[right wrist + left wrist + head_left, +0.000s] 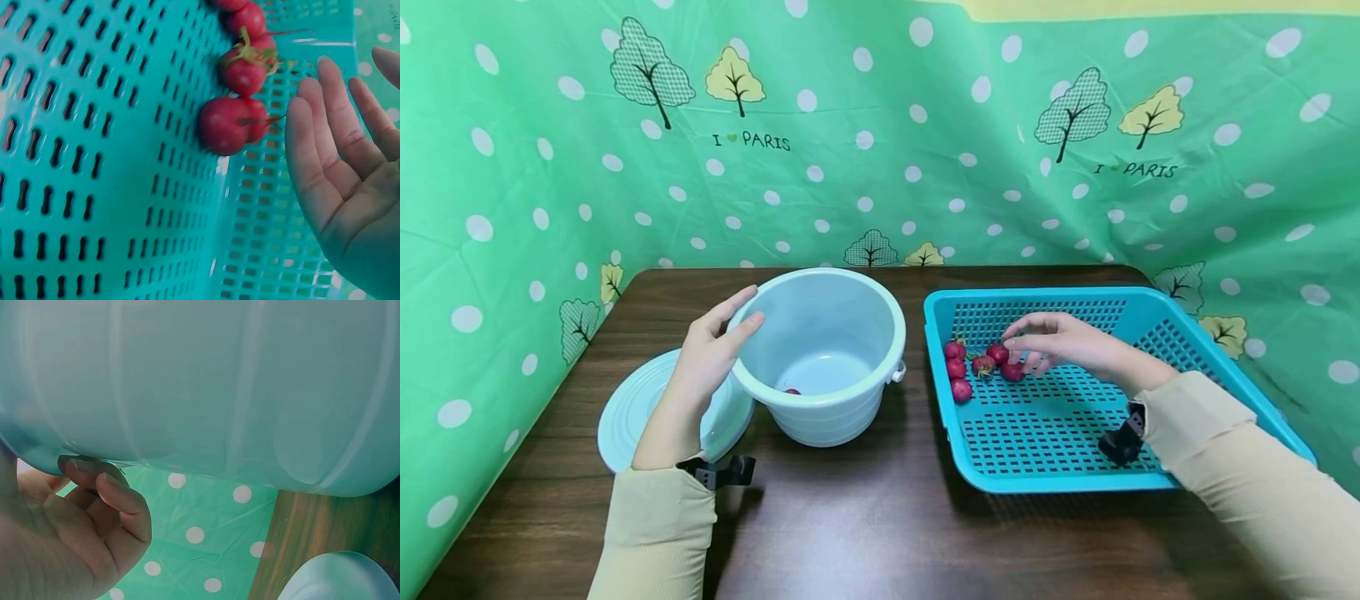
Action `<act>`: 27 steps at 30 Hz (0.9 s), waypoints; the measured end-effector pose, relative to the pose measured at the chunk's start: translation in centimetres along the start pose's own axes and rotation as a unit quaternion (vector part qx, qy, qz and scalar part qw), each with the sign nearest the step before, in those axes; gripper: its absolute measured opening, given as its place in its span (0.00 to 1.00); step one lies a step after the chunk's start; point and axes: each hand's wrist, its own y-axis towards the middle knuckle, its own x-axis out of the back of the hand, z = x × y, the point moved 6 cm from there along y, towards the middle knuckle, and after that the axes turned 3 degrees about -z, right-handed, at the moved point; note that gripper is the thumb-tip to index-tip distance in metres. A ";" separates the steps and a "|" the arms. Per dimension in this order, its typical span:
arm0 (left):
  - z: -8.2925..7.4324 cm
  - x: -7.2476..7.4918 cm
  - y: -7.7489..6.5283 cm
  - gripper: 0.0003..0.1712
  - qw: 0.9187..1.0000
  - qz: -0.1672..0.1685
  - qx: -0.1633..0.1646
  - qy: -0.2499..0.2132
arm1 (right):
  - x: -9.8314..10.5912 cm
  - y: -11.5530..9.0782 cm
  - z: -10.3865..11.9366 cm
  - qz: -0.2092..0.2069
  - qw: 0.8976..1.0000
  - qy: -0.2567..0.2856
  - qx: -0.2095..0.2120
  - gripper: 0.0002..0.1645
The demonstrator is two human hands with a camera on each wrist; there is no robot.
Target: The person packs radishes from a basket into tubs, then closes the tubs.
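At the left, my left hand (711, 342) grips the rim of a light blue bucket (831, 417), thumb over the edge. Its curled fingers (128, 509) lie against the outer wall in the left wrist view. Inside the bucket a small part of a red radish (792, 391) shows; the near rim hides the rest. My right hand (1060, 343) hovers over a turquoise basket (1045, 483), fingers relaxed and holding nothing. Several red radishes (961, 390) lie in the basket's left part. In the right wrist view, the hand is apart from the nearest radish (224, 125).
A round light blue lid (632, 408) lies on the dark wooden table (842, 517), partly beneath my left forearm. A small white handle knob (897, 372) sticks out from the bucket's right side. Green dotted cloth (865, 167) hangs behind and beside the table.
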 end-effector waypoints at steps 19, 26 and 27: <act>-0.2 -0.1 -0.1 0.33 1.000 0.000 0.007 -0.002 | 0.4 1.4 -3.3 -0.001 0.998 -0.002 -0.056 0.33; -0.1 0.0 -0.1 0.33 1.000 -0.002 0.008 -0.002 | -0.3 1.4 -3.8 0.030 0.997 -0.010 -0.068 0.34; -0.1 0.0 -0.1 0.33 1.000 -0.003 0.007 -0.002 | -0.4 1.5 -3.9 0.033 0.997 -0.010 -0.070 0.34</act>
